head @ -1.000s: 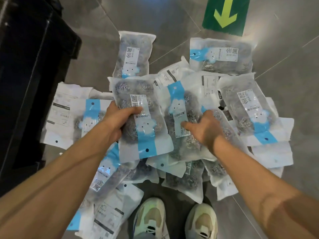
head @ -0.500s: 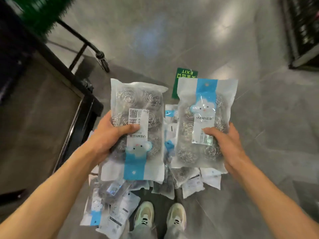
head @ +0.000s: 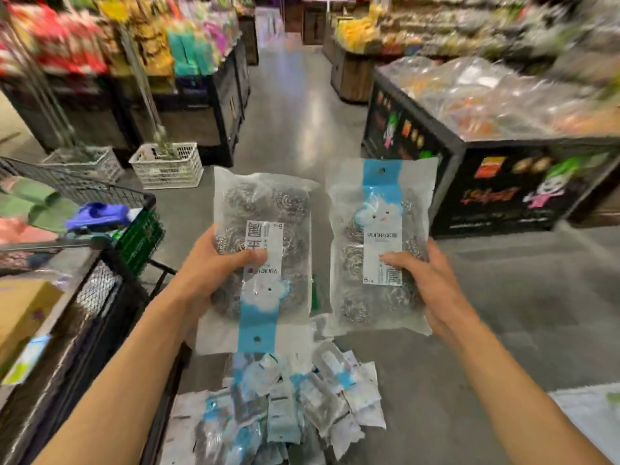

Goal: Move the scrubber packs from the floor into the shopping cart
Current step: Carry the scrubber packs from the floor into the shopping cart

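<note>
L hand (head: pixel 208 273) & R hand (head: pixel 426 280) each grip a scrubber pack (head: pixel 265 236), thumbs on labels.

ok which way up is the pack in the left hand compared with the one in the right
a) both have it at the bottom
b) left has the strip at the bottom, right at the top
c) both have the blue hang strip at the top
b: the left hand holds its pack with the blue strip lowest, while the right hand holds its pack with the strip uppermost.
</note>
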Action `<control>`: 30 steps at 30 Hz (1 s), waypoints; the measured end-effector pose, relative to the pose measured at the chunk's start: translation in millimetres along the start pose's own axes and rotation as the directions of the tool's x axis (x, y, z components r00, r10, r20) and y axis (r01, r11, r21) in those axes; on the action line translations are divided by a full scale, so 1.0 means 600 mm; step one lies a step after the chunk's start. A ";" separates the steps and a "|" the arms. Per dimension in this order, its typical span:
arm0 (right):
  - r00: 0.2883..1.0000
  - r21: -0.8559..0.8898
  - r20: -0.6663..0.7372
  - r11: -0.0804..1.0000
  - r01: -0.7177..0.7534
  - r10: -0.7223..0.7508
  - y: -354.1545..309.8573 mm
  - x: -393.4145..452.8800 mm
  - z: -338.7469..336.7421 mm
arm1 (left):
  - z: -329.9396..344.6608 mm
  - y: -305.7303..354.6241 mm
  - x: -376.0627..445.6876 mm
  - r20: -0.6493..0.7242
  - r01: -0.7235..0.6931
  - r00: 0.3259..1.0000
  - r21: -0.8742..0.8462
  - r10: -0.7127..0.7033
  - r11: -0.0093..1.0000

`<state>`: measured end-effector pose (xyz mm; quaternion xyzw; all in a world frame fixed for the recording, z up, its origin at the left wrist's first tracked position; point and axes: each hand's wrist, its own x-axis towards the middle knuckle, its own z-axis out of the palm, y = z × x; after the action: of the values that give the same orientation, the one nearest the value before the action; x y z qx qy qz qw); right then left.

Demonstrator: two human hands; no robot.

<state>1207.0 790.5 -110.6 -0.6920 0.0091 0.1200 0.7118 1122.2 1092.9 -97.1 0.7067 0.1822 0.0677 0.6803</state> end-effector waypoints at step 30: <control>-0.055 -0.019 -0.998 0.962 0.274 -0.004 0.064 -1.045 -0.392 | 0.778 0.049 -0.643 1.000 0.025 -0.002 0.001 -0.001 1.000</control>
<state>627.2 459.4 -46.2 -0.4915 0.4588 -0.4893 0.5555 931.2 520.3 -39.9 0.5397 -0.3469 -0.4573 0.6158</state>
